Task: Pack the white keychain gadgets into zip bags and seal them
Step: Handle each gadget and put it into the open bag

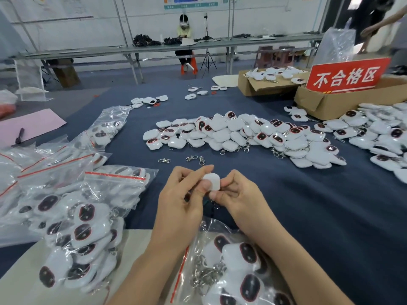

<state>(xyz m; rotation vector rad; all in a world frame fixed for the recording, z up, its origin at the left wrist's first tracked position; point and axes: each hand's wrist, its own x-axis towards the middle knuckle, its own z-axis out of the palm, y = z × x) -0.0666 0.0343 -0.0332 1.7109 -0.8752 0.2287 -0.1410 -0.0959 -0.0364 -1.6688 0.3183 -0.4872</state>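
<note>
Head view: both thumbs partly cover the white keychain gadget (212, 181); its dark face and key ring cannot be made out. It sits between the left hand (180, 199) and right hand (240, 197), whose curled fingers (199, 170) pinch its edges above the bench (308, 205). The visible surface is plain glossy white with rounded corners.

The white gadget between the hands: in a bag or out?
Out: left hand and right hand pinch the white gadget bare, no plastic around.
</note>
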